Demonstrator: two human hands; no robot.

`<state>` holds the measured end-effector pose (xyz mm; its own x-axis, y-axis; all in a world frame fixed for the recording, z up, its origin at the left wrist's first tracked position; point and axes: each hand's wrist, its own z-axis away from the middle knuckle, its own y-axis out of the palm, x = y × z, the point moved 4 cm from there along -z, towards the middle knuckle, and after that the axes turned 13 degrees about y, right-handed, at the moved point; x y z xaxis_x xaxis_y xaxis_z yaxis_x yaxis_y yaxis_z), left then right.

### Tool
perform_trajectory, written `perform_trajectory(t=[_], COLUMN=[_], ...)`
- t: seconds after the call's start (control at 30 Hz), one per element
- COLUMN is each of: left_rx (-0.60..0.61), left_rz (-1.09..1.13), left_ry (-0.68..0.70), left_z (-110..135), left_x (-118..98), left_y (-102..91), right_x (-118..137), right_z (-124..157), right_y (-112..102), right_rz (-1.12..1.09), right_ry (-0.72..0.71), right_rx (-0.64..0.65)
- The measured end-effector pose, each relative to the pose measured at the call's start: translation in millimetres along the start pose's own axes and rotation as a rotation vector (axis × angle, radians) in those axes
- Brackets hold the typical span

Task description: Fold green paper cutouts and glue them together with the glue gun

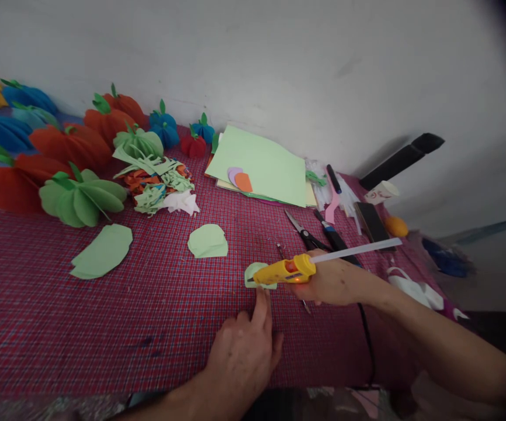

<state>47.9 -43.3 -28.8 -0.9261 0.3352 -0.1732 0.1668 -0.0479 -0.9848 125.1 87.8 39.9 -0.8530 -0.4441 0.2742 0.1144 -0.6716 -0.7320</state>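
My right hand [329, 280] is closed around a yellow hot glue gun [286, 270], with a long clear glue stick [358, 250] jutting from its back and a small orange light lit on its side. The gun's nozzle is over a small light green paper piece [249, 273] lying on the cloth. My left hand [243, 348] reaches in from below, index finger stretched out onto the paper's lower edge, the other fingers loosely bent and holding nothing. Farther left lie a stack of light green paper cutouts [208, 241] and a larger stack of cutouts [104, 252].
Paper pumpkins [82, 199] crowd the back left beside paper scraps [156, 184]. Green sheets [262, 164] lie against the wall. Scissors [303, 230], a cutter [334, 234], a phone [370, 221] and a paper cup [382, 192] are at the right. The gun's cord [368, 342] hangs off the front.
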Motion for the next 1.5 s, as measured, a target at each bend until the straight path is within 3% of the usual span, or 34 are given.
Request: perform_trajectory(t=[0.47, 0.67, 0.8, 0.9, 1.1, 1.27, 1.37, 1.5], left_rx=[-0.011, -0.032, -0.033, -0.025, -0.048, -0.181, -0.225, -0.235], left_rz=[-0.015, -0.035, -0.040, -0.051, -0.097, -0.138, -0.214, -0.342], left_ry=[0.011, 0.014, 0.013, 0.024, 0.028, 0.060, 0.009, -0.061], left_z=[0, 1, 1, 0, 3, 9, 15, 22], left_x=[-1, -1, 0, 1, 0, 2, 22, 70], left_y=[0.1, 1.7, 1.0, -1.7, -7.3, -24.6, -46.0, -75.5], right_x=[-4, -19, -36, -48, -67, -92, -113, -148], right_z=[-1, 22, 41, 46, 59, 69, 68, 64], right_y=[5, -15, -40, -43, -29, -13, -4, 3], right_rz=[-0.129, -0.436, -0.488, -0.431, -0.199, -0.046, 0.002, -0.011], right_ry=[-0.004, -0.001, 0.040, 0.027, -0.013, 0.031, -0.007, -0.021], right_rx=[0.119, 0.235, 0.052, -0.099, -0.380, -0.555, -0.621, -0.704])
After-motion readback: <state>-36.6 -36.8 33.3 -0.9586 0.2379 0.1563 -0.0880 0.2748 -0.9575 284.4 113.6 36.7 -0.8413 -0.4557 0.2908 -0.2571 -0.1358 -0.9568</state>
